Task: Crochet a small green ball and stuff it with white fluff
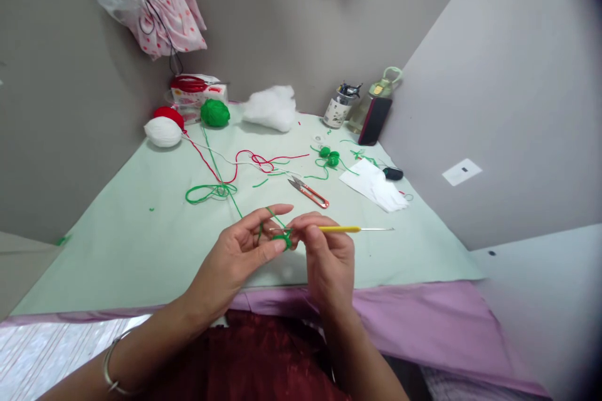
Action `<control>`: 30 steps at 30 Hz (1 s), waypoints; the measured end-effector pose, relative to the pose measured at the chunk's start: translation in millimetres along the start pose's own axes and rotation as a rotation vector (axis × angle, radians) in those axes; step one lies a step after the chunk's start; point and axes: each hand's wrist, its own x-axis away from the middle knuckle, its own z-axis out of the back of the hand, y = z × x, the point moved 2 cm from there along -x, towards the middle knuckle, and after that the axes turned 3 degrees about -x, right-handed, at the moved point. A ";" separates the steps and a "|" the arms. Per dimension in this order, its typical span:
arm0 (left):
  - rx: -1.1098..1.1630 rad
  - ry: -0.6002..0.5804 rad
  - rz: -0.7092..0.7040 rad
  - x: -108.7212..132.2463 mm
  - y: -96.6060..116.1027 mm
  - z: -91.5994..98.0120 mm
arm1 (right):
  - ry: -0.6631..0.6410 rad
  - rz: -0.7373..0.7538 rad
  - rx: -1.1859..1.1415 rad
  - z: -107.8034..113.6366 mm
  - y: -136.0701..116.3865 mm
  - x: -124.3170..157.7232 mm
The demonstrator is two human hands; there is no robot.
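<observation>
My left hand (244, 247) pinches a small green crochet piece (283, 240) between thumb and fingers, with green yarn looped over its forefinger. My right hand (327, 254) is closed on a yellow-handled crochet hook (345, 229), whose metal end points right and whose hook end meets the green piece. The green strand (221, 191) runs back across the pale green table (117, 232) to a green yarn ball (215, 113).
A white yarn ball (162, 131) and a red one (169, 115) lie at the back left beside a box (195, 97). Orange snips (309, 192), small green crochet bits (329, 155), white stuffing (271, 108), white paper (374, 185), a jar (339, 108) and a bottle (376, 106) are on the table.
</observation>
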 end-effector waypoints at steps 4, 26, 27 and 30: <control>-0.056 0.069 -0.010 0.7 2.1 4.4 | 0.070 -0.070 -0.104 1.2 -0.3 -3.8; -0.226 0.105 -0.064 2.0 7.1 7.3 | -0.031 0.124 0.155 -0.6 -9.8 3.3; -0.235 0.103 -0.068 2.2 7.1 7.6 | -0.036 0.128 0.164 -0.5 -10.3 3.4; -0.251 0.104 -0.073 2.6 7.1 7.9 | -0.047 0.154 0.199 -0.1 -12.5 3.6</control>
